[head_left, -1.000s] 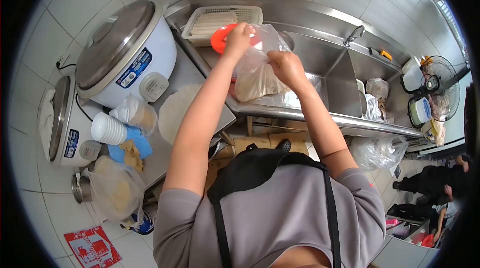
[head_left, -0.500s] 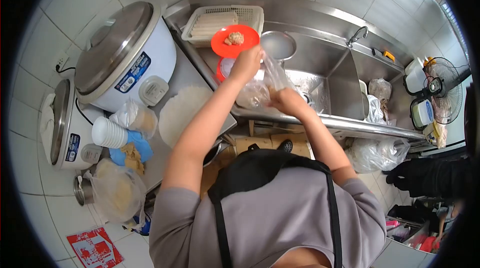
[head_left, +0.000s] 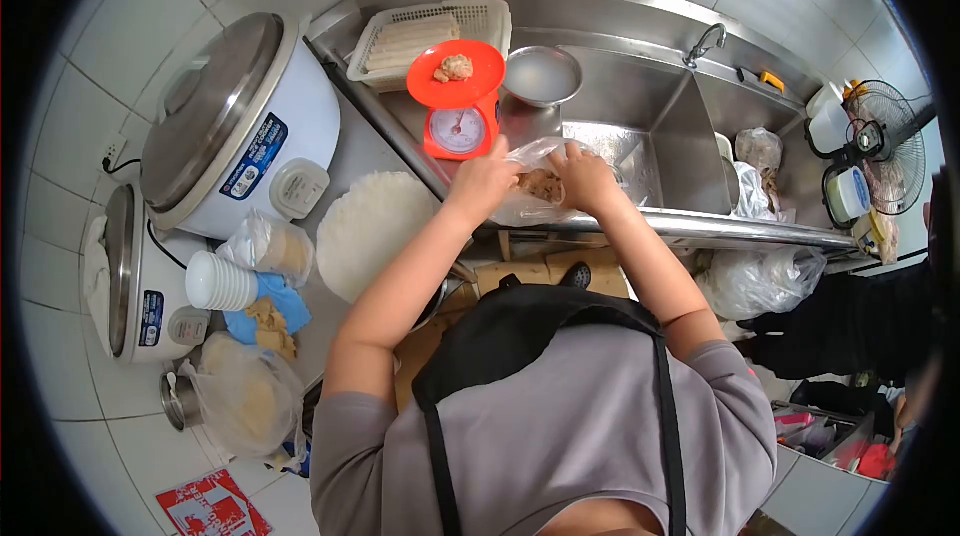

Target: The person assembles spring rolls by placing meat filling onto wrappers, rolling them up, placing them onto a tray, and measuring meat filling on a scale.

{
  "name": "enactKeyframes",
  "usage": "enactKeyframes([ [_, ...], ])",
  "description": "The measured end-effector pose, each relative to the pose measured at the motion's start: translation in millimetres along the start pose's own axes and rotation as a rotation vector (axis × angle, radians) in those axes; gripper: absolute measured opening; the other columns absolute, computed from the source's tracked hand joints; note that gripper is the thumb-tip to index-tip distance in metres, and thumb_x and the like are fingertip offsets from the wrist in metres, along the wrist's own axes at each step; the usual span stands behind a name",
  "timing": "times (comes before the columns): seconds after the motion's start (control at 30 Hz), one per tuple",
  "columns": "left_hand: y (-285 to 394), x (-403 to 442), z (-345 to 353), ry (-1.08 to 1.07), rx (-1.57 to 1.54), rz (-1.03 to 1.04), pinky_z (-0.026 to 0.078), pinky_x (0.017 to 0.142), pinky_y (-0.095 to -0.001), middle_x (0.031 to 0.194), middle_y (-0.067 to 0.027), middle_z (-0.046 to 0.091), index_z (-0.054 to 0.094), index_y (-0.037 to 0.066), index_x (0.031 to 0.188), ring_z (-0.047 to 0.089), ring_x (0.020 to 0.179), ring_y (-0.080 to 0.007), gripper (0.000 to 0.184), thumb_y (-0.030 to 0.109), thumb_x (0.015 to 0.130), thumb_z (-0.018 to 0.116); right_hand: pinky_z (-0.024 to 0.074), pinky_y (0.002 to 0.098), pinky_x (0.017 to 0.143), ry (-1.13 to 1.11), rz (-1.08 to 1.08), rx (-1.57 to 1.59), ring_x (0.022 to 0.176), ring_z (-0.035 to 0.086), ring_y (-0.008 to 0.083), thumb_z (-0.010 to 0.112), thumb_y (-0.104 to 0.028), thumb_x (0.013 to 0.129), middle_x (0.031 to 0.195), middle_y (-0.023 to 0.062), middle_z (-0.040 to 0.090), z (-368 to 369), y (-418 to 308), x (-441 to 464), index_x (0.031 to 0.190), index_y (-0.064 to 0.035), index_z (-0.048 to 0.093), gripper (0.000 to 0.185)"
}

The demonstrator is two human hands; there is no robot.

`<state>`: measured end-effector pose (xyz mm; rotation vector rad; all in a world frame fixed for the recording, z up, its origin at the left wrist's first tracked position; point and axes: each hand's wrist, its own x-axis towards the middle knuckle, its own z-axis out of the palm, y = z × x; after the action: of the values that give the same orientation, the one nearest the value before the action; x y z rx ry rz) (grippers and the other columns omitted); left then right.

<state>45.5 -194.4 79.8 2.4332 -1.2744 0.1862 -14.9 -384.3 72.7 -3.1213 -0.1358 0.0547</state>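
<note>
At the sink's front edge, my left hand [head_left: 483, 182] is closed on the rim of a clear plastic bag [head_left: 536, 152]. A brownish, minced-meat-like filling [head_left: 541, 185] shows inside it. My right hand [head_left: 588, 179] is closed at the bag's other side, beside the filling; its fingertips are partly hidden. Just beyond my left hand stands a red kitchen scale [head_left: 489, 122] with a round white dial [head_left: 457, 130]. On its red plate [head_left: 427, 86] sits a lump of the same-looking filling [head_left: 455, 68].
Behind the scale, a white basket [head_left: 499, 26] holds pale rolls [head_left: 412, 41]. A metal bowl [head_left: 543, 75] stands right of the scale, by the steel sink [head_left: 619, 86]. Round pale wrappers [head_left: 372, 234], stacked white cups [head_left: 220, 281] and two large rice cookers [head_left: 290, 111] are at left.
My hands have brought the bag down from a raised, stretched position, and its mouth is now spread between them. The scale's dial, partly covered before, is now in full view.
</note>
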Motion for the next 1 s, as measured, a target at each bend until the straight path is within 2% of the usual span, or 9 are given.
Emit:
enactKeyframes([
  [0.1, -1, -8, 14, -0.122, 0.104, -0.336, 0.051, 0.068, -0.0402, 0.097, -0.0148, 0.049, 0.063, 0.013, 0.099, 0.061, 0.078, -0.0318, 0.033, 0.029, 0.071, 0.072, 0.0448, 0.0392, 0.085, 0.006, -0.017, 0.021, 0.106, 0.052, 0.0308, 0.073, -0.016, 0.062, 0.117, 0.0135, 0.049, 21, 4, 1, 0.125, -0.0115, 0.045, 0.069],
  [0.3, -31, -9, 30, -0.322, 0.016, -0.430, 0.046, 0.087, -0.0398, 0.115, -0.0222, 0.053, 0.048, 0.016, 0.126, 0.055, 0.103, -0.0347, 0.077, 0.038, 0.058, 0.078, 0.0432, 0.0368, 0.090, 0.083, -0.212, 0.635, 0.105, 0.052, 0.0309, 0.076, -0.006, 0.054, 0.113, 0.0133, 0.052, 38, 44, 15, 0.122, -0.0075, 0.050, 0.073],
  [0.5, -64, 4, 52, -0.459, -0.309, -0.430, 0.042, 0.092, -0.0374, 0.121, -0.0226, 0.052, 0.036, 0.010, 0.133, 0.052, 0.109, -0.0334, 0.089, 0.020, 0.056, 0.080, 0.0458, 0.0352, 0.085, 0.140, -0.046, 0.757, 0.098, 0.055, 0.0255, 0.072, 0.004, 0.058, 0.111, 0.0086, 0.055, 55, 55, 8, 0.118, -0.0068, 0.055, 0.063],
  [0.67, -74, 2, 61, -0.307, -0.645, -0.457, 0.042, 0.091, -0.0326, 0.116, -0.0179, 0.055, 0.032, 0.005, 0.134, 0.054, 0.107, -0.0263, 0.094, 0.006, 0.052, 0.078, 0.0470, 0.0355, 0.070, 0.140, -0.093, 0.689, 0.080, 0.059, 0.0316, 0.072, -0.005, 0.055, 0.082, 0.0125, 0.061, 47, 32, 24, 0.083, -0.0027, 0.065, 0.029],
  [0.7, -74, 3, 59, -0.289, -0.733, -0.478, 0.042, 0.091, -0.0312, 0.115, -0.0164, 0.056, 0.031, 0.005, 0.134, 0.054, 0.107, -0.0242, 0.094, 0.004, 0.052, 0.077, 0.0467, 0.0387, 0.070, 0.233, -0.251, 0.588, 0.078, 0.058, 0.0338, 0.069, -0.004, 0.057, 0.080, 0.0142, 0.059, 60, 29, 33, 0.078, -0.0021, 0.063, 0.022],
  [0.77, -93, 9, 73, -0.295, -0.741, -0.451, 0.042, 0.091, -0.0294, 0.115, -0.0138, 0.055, 0.031, 0.003, 0.134, 0.053, 0.106, -0.0217, 0.094, 0.003, 0.052, 0.076, 0.0467, 0.0404, 0.071, 0.261, -0.186, 0.497, 0.079, 0.057, 0.0358, 0.065, -0.002, 0.058, 0.079, 0.0154, 0.058, 63, 10, 42, 0.075, -0.0015, 0.062, 0.017],
  [0.9, -88, -2, 77, -0.166, -0.801, -0.439, 0.042, 0.090, -0.0281, 0.113, -0.0111, 0.055, 0.032, 0.001, 0.132, 0.053, 0.104, -0.0192, 0.091, 0.004, 0.054, 0.078, 0.0474, 0.0396, 0.071, 0.196, -0.130, 0.259, 0.077, 0.057, 0.0363, 0.057, 0.000, 0.061, 0.080, 0.0157, 0.058, 81, 21, 81, 0.074, -0.0004, 0.062, 0.015],
  [0.97, -86, -8, 84, -0.161, -0.832, -0.443, 0.041, 0.091, -0.0281, 0.114, -0.0113, 0.055, 0.032, 0.001, 0.132, 0.052, 0.105, -0.0189, 0.091, 0.005, 0.055, 0.079, 0.0474, 0.0383, 0.075, 0.172, -0.250, 0.419, 0.082, 0.057, 0.0351, 0.060, 0.000, 0.059, 0.085, 0.0165, 0.058, 69, 33, 88, 0.075, 0.0006, 0.062, 0.016],
  [1.0, -86, -7, 84, -0.152, -0.843, -0.440, 0.041, 0.091, -0.0280, 0.115, -0.0115, 0.055, 0.032, 0.001, 0.133, 0.052, 0.105, -0.0188, 0.090, 0.006, 0.055, 0.079, 0.0462, 0.0362, 0.080, 0.181, -0.278, 0.350, 0.090, 0.056, 0.0337, 0.062, 0.000, 0.060, 0.092, 0.0172, 0.057, 80, 42, 94, 0.093, -0.0037, 0.065, 0.034],
])
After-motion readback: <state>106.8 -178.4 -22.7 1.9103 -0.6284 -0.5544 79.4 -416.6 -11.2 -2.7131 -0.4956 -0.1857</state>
